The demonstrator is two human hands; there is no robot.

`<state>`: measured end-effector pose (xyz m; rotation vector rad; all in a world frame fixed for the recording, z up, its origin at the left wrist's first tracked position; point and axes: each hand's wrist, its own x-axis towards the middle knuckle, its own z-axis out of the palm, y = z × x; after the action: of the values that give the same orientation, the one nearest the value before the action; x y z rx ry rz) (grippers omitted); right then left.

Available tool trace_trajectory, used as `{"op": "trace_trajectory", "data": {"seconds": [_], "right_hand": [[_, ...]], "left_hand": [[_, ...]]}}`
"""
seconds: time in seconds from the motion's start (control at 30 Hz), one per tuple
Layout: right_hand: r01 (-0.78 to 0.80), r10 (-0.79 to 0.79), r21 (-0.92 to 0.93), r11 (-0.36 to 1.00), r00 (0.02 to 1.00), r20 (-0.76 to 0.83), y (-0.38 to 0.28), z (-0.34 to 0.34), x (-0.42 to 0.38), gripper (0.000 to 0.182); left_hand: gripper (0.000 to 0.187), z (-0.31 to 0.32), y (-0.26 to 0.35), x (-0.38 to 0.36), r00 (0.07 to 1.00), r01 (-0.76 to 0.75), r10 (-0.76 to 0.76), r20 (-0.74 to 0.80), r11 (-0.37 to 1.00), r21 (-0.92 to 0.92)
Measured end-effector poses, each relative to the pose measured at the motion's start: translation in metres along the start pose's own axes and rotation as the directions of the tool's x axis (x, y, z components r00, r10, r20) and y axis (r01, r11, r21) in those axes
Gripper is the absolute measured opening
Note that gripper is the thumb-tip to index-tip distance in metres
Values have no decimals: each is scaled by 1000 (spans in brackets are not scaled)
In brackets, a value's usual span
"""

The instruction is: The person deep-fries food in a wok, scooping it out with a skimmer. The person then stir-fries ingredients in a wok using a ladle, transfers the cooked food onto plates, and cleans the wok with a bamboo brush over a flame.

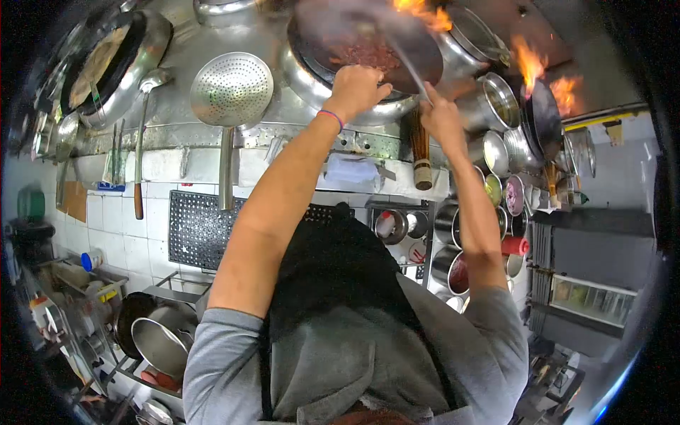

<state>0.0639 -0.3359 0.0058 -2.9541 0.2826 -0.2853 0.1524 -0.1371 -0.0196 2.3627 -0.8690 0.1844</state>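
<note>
Black steel wok point(368, 42) sits on the burner ring at the top of the view, reddish chopped food in its bowl and flame licking its far rim. Left hand point(356, 88) is clenched at the wok's near edge. Right hand point(440, 117) is closed around the thin handle of a ladle point(404, 60) that reaches into the wok. No writing or label can be read anywhere. Just left hangs a perforated skimmer point(231, 88); to the right, metal seasoning pots point(499, 152) and a second wok point(545, 117) with flames.
</note>
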Motion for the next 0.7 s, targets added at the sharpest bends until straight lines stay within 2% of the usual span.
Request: {"op": "trace_trajectory", "data": {"seconds": [0.03, 0.07, 0.13, 0.17, 0.2, 0.3, 0.4, 0.43, 0.47, 0.57, 0.7], "right_hand": [[82, -81, -43, 996, 996, 30, 3, 3, 3, 43], [66, -65, -41, 997, 998, 26, 8, 0, 1, 43], [-11, 11, 3, 1000, 999, 49, -5, -22, 13, 43], [-135, 134, 29, 990, 990, 41, -23, -26, -3, 42], [-134, 133, 27, 991, 990, 46, -21, -19, -2, 42], [45, -48, 48, 998, 997, 55, -3, 1, 5, 41], [-31, 25, 152, 988, 999, 42, -2, -15, 0, 41], [-116, 113, 96, 989, 993, 42, -15, -17, -6, 41], [-120, 116, 95, 988, 992, 49, -18, -13, -9, 41], [-29, 10, 129, 991, 990, 142, -14, -13, -12, 42], [12, -20, 166, 986, 999, 45, -10, -14, -15, 42]], "left_hand": [[36, 2, 1, 0, 999, -14, 14, -30, 1000, -1], [36, 4, 4, -1, 999, -27, 27, -21, 1000, -1], [38, 6, -3, 1, 1000, -16, 16, -23, 1000, 4], [38, 11, -7, 1, 994, -50, 49, -95, 999, -1], [38, 10, -8, 1, 995, -45, 45, -94, 999, -3], [38, 0, 1, 2, 1000, -10, 10, 17, 1000, -14], [38, 3, -2, 1, 999, -39, 39, -21, 999, 1], [38, 6, -2, 0, 998, -28, 27, -60, 1000, -5], [38, 9, -4, -1, 998, -25, 24, -53, 1000, -7], [37, 6, 3, 0, 1000, -25, 25, -9, 1000, 12], [39, 8, -2, 1, 998, -36, 34, -51, 999, -21]]}}
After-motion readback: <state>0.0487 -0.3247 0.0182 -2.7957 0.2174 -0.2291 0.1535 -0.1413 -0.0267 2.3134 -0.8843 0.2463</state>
